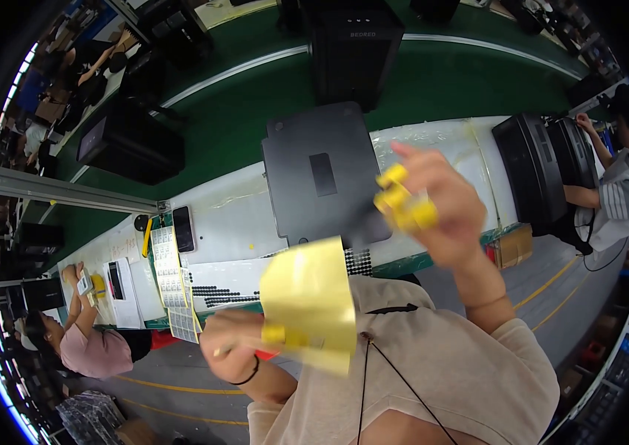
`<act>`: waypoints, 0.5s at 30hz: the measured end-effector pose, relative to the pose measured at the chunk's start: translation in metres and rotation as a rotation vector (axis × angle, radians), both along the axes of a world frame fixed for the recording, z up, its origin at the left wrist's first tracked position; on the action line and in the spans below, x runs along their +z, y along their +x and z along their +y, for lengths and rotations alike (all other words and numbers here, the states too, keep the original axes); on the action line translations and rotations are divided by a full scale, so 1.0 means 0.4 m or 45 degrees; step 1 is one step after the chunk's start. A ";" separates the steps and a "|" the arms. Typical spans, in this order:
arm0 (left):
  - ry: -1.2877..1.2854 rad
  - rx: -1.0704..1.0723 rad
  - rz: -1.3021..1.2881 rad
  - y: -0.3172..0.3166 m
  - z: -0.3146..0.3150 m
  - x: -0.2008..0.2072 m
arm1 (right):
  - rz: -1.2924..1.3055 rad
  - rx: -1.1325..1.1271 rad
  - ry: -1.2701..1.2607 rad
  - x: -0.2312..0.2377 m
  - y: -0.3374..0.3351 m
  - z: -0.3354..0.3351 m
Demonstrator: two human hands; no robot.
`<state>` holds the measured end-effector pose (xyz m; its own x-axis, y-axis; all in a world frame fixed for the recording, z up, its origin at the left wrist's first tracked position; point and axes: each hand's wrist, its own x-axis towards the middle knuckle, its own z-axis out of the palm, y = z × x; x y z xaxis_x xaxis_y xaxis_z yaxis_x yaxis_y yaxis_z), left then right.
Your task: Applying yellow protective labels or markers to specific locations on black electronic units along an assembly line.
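Note:
My left hand, at the lower middle, is closed on the edge of a thin yellow sheet. The sheet curves upward in front of my shirt, and a yellow finger cover shows at my fingertips. To the right, my right hand is raised beside a flat black computer case. Yellow covers wrap several of its bent fingertips. Motion smears those fingers, so whether they hold anything is unclear. The case lies on the white work surface, with a small dark rectangular patch near its middle.
Sheets of small black dots lie along the near edge. Left of them are a label sheet and a phone. A black tower stands beyond on the green belt. Co-workers sit at far left and right.

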<state>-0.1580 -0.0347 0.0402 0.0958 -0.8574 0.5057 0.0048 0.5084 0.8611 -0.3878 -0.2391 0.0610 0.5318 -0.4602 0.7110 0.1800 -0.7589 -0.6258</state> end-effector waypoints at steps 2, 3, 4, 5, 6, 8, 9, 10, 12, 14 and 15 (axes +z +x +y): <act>-0.055 -0.594 -0.035 0.074 0.002 0.006 | 0.085 0.022 0.101 -0.015 0.048 -0.063; -0.135 -0.596 -0.045 0.076 0.003 0.004 | 0.192 0.028 0.229 -0.028 0.067 -0.086; -0.195 -0.575 -0.033 0.081 0.005 0.004 | 0.197 0.036 0.210 -0.040 0.085 -0.098; -0.205 -0.578 -0.044 0.087 0.001 0.003 | 0.278 0.064 0.303 -0.052 0.101 -0.107; -0.220 -0.601 0.012 0.090 -0.002 0.002 | 0.339 0.088 0.393 -0.062 0.117 -0.113; -0.233 -0.621 0.067 0.092 -0.013 0.004 | 0.405 0.122 0.383 -0.079 0.137 -0.121; -0.233 -0.601 0.066 0.093 -0.014 0.003 | 0.432 0.095 0.334 -0.083 0.148 -0.119; -0.230 -0.582 0.066 0.092 -0.018 0.003 | 0.446 0.059 0.279 -0.086 0.152 -0.121; -0.229 -0.584 0.064 0.094 -0.027 -0.002 | 0.479 0.076 0.306 -0.086 0.157 -0.128; -0.139 -0.599 0.012 0.098 -0.028 -0.005 | 0.502 0.080 0.323 -0.085 0.158 -0.130; -0.140 -0.600 0.015 0.098 -0.031 -0.008 | 0.528 0.083 0.335 -0.085 0.157 -0.132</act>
<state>-0.1190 -0.0472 0.0371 -0.2844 -0.7500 0.5971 0.2660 0.5367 0.8008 -0.3248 -0.2918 0.0271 0.7791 -0.5517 0.2976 -0.0827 -0.5611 -0.8236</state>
